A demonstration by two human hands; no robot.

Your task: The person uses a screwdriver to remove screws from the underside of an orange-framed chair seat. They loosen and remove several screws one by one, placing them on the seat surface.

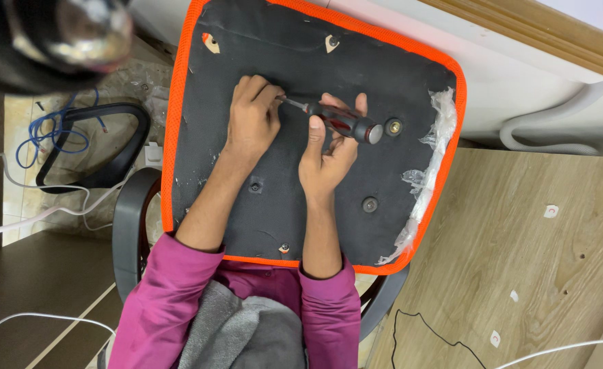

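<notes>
On the person's lap, underside up: black seat cushion with orange piping, tilted, far edge resting against a white ledge. Near the cushion's middle, left hand with fingers curled narrow and pinched at the screwdriver's tip, what lies beneath them hidden. Right hand wrapped closed round the screwdriver, red-and-black handle pointing right, shaft angled left and down toward the pinched fingertips.

Progress, judged from the present layout: screw with brass washer seated just beside the handle's end; dark screw seated lower right; small fastener near the left wrist and another close to the near edge. Two pale open slots along the far edge, unfilled. Fastening under the tip apparently in hand, whether going in or coming out impossible to tell.

Edges and room: torn clear plastic wrap bunched along the right edge, near the handle's swing. Curved black armrest on the floor at left, well apart from both hands. Blue wire and white cables farther left; wooden board to the right. Open black surface between the wrists and around the lower right screw; little room beyond the far edge because of the ledge.
</notes>
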